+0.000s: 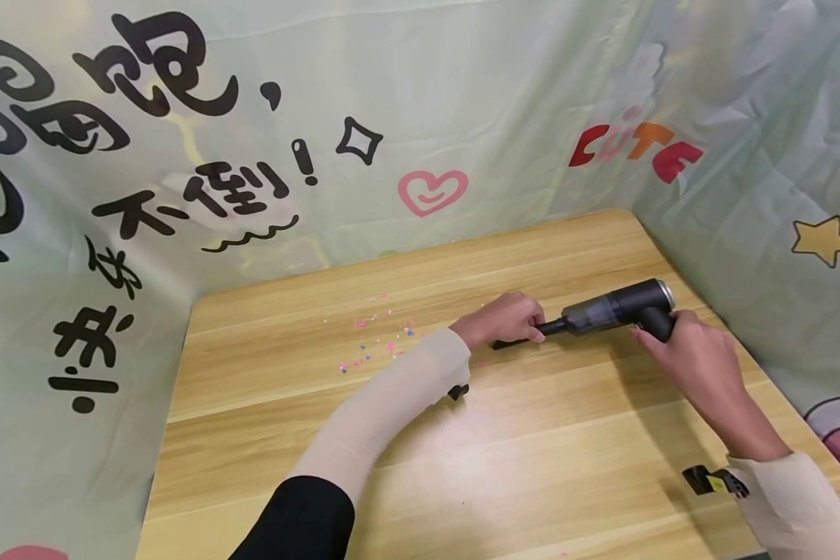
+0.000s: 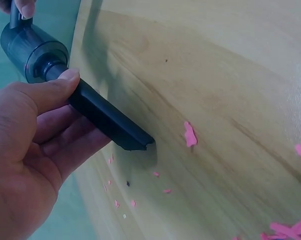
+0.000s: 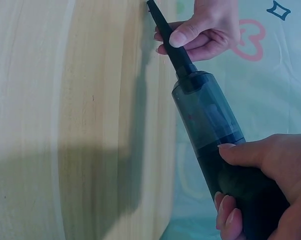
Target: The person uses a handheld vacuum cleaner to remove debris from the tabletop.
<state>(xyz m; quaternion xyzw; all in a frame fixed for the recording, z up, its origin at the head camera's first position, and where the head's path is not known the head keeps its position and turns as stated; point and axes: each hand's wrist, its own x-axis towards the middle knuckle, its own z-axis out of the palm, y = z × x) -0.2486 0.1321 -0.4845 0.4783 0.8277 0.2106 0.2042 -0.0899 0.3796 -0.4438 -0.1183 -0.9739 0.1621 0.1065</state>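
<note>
A black handheld vacuum cleaner (image 1: 598, 311) with a clear dust cup is held just above the wooden table. My left hand (image 1: 505, 317) pinches its narrow crevice nozzle (image 2: 108, 117) between thumb and fingers, close to the dust cup in the left wrist view. Around the handle at the rear end, my right hand (image 1: 703, 362) keeps its grip. Small bits are visible inside the dust cup (image 3: 205, 112). Pink, blue and white paper scraps (image 1: 390, 347) lie scattered left of the nozzle; a larger pink scrap (image 2: 190, 134) is near its tip.
The wooden table (image 1: 266, 435) is bordered by printed cloth (image 1: 511, 101) at the back and sides. Each wrist wears a small black device, the right one (image 1: 714, 481) beside the sleeve cuff. A tiny dark speck lies near the table's front.
</note>
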